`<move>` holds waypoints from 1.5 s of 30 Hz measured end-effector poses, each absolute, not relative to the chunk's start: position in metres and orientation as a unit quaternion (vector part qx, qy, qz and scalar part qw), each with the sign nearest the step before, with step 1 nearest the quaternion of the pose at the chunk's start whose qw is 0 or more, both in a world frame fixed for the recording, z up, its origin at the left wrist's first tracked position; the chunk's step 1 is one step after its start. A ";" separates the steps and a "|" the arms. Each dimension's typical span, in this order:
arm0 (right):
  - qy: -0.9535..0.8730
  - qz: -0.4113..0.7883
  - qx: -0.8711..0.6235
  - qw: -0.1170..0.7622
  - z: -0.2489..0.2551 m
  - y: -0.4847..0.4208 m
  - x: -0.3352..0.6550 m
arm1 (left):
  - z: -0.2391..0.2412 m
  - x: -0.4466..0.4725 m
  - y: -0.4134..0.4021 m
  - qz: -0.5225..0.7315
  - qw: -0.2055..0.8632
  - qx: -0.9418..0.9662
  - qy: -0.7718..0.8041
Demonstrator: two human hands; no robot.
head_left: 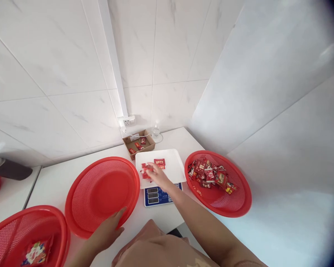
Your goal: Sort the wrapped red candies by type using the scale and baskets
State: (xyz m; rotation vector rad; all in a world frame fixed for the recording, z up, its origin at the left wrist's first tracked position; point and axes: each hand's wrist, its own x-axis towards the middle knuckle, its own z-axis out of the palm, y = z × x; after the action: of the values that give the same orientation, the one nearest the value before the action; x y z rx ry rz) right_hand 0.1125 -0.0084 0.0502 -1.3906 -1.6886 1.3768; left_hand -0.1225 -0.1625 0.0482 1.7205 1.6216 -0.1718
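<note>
My right hand [157, 175] reaches over the white scale tray [174, 168], its fingers closed on small red packets [145, 171] at the tray's left side. Just beyond the fingertips lie more red packets [160, 162] on the tray. Below the tray shows the scale's blue panel [160, 195] with its displays. My left hand [108, 230] grips the near rim of a red plastic basket [102, 185], fingers inside and thumb outside. No packets show in that basket. To the right, another red basket [239, 194] holds a pile of mostly red packets [208, 173].
Behind the scale stands a cardboard box [147, 148] with several red packets, beside a clear bottle [156, 131]. A third red basket [59, 222] at lower left contains a colourful packet [36, 253]. A dark cylindrical container [15, 169] lies far left. Walls border the white table [54, 181].
</note>
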 end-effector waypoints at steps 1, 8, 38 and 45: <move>-0.659 0.504 -0.487 0.274 0.054 -0.009 0.104 | 0.047 -0.118 -0.162 -0.075 0.382 0.670 0.632; -0.806 0.235 -0.540 0.069 0.041 0.005 0.097 | 0.049 -0.089 -0.155 -0.115 0.357 0.675 0.636; -0.769 0.362 -0.480 0.218 0.049 0.021 0.080 | 0.038 -0.088 -0.152 -0.113 0.333 0.684 0.639; -0.798 0.193 -0.570 -0.041 0.020 0.043 0.148 | 0.047 -0.085 -0.151 -0.116 0.351 0.668 0.645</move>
State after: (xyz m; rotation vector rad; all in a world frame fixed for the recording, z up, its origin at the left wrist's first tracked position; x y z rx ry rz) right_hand 0.1476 0.0435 0.0203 -1.8387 -2.5729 0.6234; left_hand -0.0853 -0.1510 0.0472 1.7304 1.6701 -0.3013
